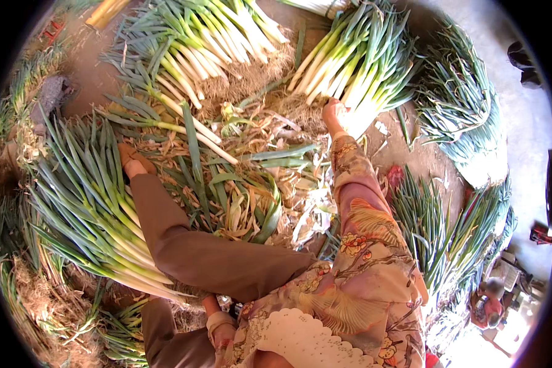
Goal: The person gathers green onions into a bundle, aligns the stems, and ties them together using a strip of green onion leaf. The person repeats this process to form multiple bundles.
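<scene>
At the upper right, my right hand (335, 116) reaches out at arm's length, its fingers curled at the white stalk ends of a heap of long green onions (356, 60). Strong glare washes out the stalks beside it. My left hand (209, 304) is low in the picture, mostly hidden between my legs and under the sleeve, near the root ends of another onion bundle (106, 202). That bundle lies across my lower legs, leaves pointing up and left. Whether the left hand grips it is hidden. Two loose onions (191, 131) lie beyond my foot.
Dry peeled leaves (253, 193) litter the ground before me. Another onion pile (216, 41) lies at the top, roots towards me. Tied bundles (460, 101) stand on the right, with more onions (423, 221) below them. A person (487, 306) sits at the far lower right.
</scene>
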Available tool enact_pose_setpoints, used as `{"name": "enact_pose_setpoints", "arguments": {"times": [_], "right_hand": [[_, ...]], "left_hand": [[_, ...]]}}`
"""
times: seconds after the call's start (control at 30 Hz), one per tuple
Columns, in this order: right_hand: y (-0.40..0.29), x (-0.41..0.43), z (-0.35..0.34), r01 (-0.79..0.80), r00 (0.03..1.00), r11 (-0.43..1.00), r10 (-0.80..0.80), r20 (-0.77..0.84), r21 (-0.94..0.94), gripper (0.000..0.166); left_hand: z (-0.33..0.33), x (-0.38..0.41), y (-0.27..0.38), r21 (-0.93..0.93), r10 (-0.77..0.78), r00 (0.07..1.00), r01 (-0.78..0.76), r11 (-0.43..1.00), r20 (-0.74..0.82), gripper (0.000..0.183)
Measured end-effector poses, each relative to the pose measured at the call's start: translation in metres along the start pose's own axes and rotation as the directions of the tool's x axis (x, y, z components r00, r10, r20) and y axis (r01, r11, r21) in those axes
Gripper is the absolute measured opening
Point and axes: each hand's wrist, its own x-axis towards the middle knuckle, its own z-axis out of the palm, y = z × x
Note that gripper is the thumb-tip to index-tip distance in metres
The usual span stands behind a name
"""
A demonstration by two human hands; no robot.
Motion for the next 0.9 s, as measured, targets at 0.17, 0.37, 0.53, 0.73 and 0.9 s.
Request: {"name": "enact_pose_setpoints", "arguments": {"times": [0.17,0.37,0.53,0.73,0.9], "right_hand": [[-0.056,-0.043,-0.101,-0.208,0.950,0.896,0.091,0.298,0.392,0.035],[0.044,-0.117,-0.205,-0.285,0.950,0.069,0.151,0.273,0.956,0.020],[0.071,-0.197,-0.316,-0.359,0.932,-0.617,-0.190,0.310,0.700,0.008],[0.046,-0.178,-0.338,-0.430,0.877,-0.640,-0.464,0.126,0.636,0.019],[-0.002,-0.207,-0.389,-0.646,0.654,-0.547,-0.756,0.019,0.532,0.019]], "left_hand": [[-0.008,-0.019,-0.012,0.052,-0.066,0.997,0.068,0.996,-0.048,0.049],[0.001,-0.008,-0.011,0.035,-0.005,1.000,0.006,0.999,-0.011,0.047],[0.000,-0.011,-0.019,0.069,-0.004,1.000,0.003,0.998,0.024,0.047],[-0.033,0.016,-0.010,0.369,0.100,0.948,-0.213,0.904,0.303,0.046],[-0.129,0.044,0.045,-0.225,0.023,0.771,-0.214,0.951,-0.636,0.027]]}}
